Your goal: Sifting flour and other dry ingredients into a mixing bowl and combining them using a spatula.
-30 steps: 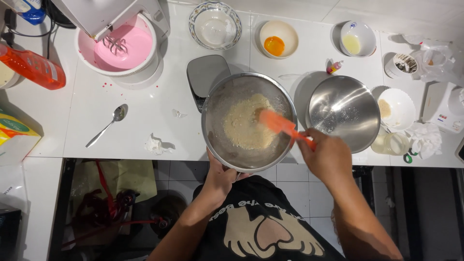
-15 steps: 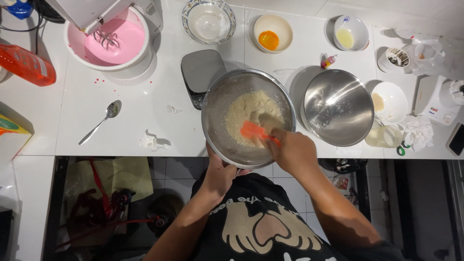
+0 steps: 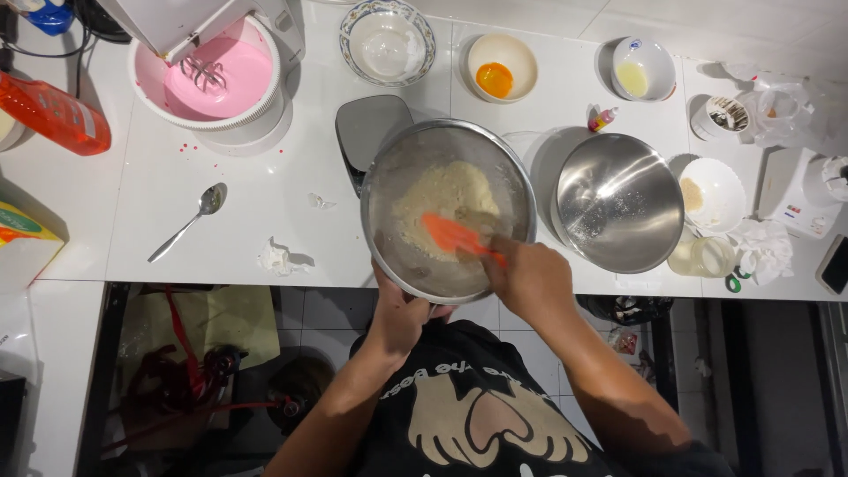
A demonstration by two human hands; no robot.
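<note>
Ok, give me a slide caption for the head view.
Right hand works an orange spatula through pale batter in a steel bowl, left hand steadying its near rim.

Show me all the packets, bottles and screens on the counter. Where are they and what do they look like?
Orange bottle: far left, lying down, with a pale label.
Blue bottle: top left corner, only partly in view.
Box: left edge, yellow, orange and green.
Tiny bottle: behind the empty steel bowl, red with a white cap.
Phone: right edge, dark screen.
Scale: behind the mixing bowl, flat and grey, display hidden.
</note>
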